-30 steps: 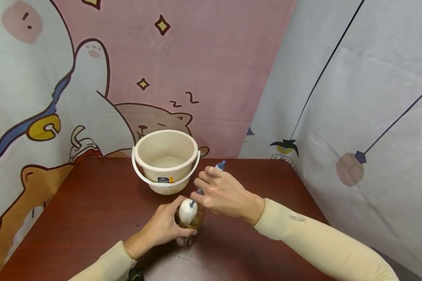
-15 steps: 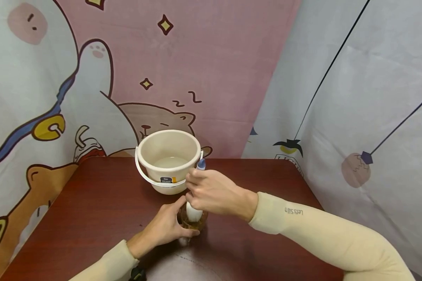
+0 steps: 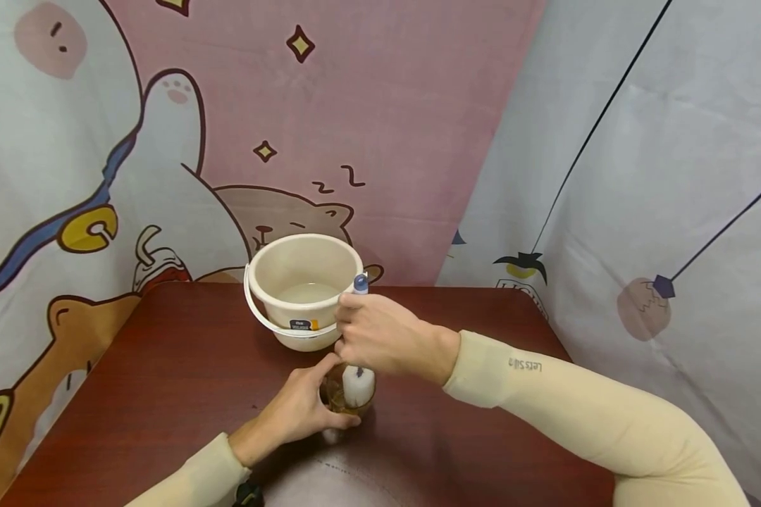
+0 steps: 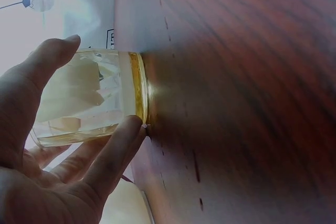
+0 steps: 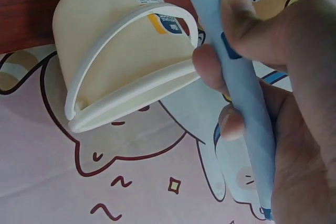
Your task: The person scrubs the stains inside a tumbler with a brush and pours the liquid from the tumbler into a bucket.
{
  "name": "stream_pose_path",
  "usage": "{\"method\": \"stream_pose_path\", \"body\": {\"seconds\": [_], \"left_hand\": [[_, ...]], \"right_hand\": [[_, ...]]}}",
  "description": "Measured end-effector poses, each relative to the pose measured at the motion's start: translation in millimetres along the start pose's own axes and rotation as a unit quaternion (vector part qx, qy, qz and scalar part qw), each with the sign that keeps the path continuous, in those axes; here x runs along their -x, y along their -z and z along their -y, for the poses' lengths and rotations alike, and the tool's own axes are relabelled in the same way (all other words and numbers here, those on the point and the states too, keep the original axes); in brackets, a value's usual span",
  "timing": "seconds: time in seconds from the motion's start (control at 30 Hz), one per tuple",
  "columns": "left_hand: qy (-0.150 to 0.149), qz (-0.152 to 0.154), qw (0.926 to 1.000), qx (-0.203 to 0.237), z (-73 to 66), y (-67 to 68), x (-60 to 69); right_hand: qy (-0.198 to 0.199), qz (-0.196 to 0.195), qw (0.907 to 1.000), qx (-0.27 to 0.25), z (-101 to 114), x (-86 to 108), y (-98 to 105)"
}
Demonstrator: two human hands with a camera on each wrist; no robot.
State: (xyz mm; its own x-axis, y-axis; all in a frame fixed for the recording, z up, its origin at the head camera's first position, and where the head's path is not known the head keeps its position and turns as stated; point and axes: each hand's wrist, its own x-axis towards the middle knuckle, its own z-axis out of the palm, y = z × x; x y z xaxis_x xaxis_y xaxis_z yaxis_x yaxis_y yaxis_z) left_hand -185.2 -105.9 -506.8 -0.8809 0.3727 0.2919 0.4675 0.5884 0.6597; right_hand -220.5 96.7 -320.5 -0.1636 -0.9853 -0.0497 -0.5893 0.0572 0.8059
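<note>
My left hand (image 3: 298, 407) curls its fingers and thumb around a clear, amber-tinted glass (image 3: 335, 396) standing on the table; the left wrist view shows the grip on the glass (image 4: 113, 95) from the side. A white sponge head (image 3: 359, 387) sits inside the glass, against its right side. Above it, my right hand (image 3: 390, 334) grips a light blue handle with a darker blue end (image 3: 361, 283). In the right wrist view the handle (image 5: 239, 85) lies between thumb and fingers. Most of the link between handle and sponge is hidden by the right hand.
A cream bucket (image 3: 304, 313) with a white bail handle stands just behind the hands on the dark red table (image 3: 184, 366). Printed cloth hangs behind the table and at its right side. A dark object (image 3: 249, 494) shows beside the left sleeve.
The right hand has moved left and turned the handle more upright. Inside the glass the sponge has shifted right and lower. The left hand keeps its hold, and the view has shifted slightly.
</note>
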Motion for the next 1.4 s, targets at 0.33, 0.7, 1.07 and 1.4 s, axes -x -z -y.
{"method": "stream_pose_path", "body": {"seconds": [0.33,0.7,1.07,1.4], "left_hand": [[-0.011,-0.005,0.9999,0.009,-1.5,0.1,-0.1],[0.015,0.014,0.9993,0.03,-1.1,-1.4,0.4],[0.018,0.001,0.9997,0.018,-0.1,-3.7,-0.1],[0.023,0.002,0.9997,0.002,0.2,-3.4,-0.2]], "right_hand": [[0.004,0.021,0.9968,-0.077,-9,11.8,-6],[-0.068,-0.113,0.986,-0.101,10,32.1,-22],[-0.111,-0.168,0.9795,0.009,45,41.9,-22],[-0.087,-0.121,0.9861,0.072,48,25.6,-12]]}}
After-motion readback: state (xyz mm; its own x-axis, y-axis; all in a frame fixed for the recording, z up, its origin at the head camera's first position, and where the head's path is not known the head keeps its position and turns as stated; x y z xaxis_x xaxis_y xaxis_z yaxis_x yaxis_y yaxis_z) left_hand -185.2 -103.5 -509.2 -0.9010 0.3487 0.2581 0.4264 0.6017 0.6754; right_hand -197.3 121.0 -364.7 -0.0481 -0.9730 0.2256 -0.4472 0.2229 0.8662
